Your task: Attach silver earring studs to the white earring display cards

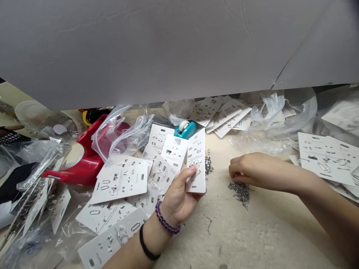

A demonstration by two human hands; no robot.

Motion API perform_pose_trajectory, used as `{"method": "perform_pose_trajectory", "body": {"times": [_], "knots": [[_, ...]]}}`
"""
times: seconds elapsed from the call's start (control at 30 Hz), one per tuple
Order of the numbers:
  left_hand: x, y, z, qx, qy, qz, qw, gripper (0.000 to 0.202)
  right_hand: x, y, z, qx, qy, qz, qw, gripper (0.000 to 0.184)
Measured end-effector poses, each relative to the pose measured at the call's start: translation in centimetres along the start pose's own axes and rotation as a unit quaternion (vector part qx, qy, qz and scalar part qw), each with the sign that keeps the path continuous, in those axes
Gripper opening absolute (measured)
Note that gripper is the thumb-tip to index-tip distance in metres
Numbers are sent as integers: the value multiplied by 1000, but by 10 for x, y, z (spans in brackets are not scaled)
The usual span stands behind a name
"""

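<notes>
My left hand [181, 198] grips a white earring card [197, 147] upright, thumb across its front; small metal earrings sit on the card. On the wrist are a purple bead bracelet and a black band. My right hand [249, 168] reaches in from the right, fingers bent down and pinched at the edge of a pile of tiny silver metal pieces [241, 192]. Whatever is between those fingertips is hidden. A second small heap of metal pieces [208, 166] lies just right of the held card. Loose thin bits [209, 224] lie nearer me on the pale tabletop.
Filled earring cards [122, 179] overlap on the left, with more cards [230, 116] at the back and others [325, 157] at right. A teal tape dispenser [187, 130], a red plastic piece [81, 168] and clear plastic bags [120, 138] crowd around. A grey panel [168, 52] overhangs the back.
</notes>
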State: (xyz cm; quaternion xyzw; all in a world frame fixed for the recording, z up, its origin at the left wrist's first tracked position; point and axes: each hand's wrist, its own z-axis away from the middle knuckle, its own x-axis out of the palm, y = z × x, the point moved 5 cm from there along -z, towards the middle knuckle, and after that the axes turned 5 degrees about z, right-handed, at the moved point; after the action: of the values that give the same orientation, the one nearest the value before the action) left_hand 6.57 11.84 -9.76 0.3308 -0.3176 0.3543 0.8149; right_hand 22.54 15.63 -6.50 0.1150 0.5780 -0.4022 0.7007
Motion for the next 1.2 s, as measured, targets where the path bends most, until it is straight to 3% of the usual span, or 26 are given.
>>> {"method": "perform_pose_trajectory", "body": {"times": [0.13,0.27,0.5,0.8,0.97,1.2], "knots": [[1,0,0,6,-2,-6,1000,26,2,-6,-3,21,-22,27,999,13],[2,0,0,7,-7,-7,1000,23,3,-12,-2,36,-40,68,996,21],[4,4,2,98,-20,-52,994,10,-8,4,-7,26,27,-57,998,18],[0,0,-2,82,-23,-78,993,40,1,28,-8,106,18,3,994,19],[5,0,0,104,-49,-141,983,39,-2,32,-4,120,19,6,993,21],[8,-3,-1,115,-82,-184,973,42,-5,27,-12,134,75,40,987,20]]}}
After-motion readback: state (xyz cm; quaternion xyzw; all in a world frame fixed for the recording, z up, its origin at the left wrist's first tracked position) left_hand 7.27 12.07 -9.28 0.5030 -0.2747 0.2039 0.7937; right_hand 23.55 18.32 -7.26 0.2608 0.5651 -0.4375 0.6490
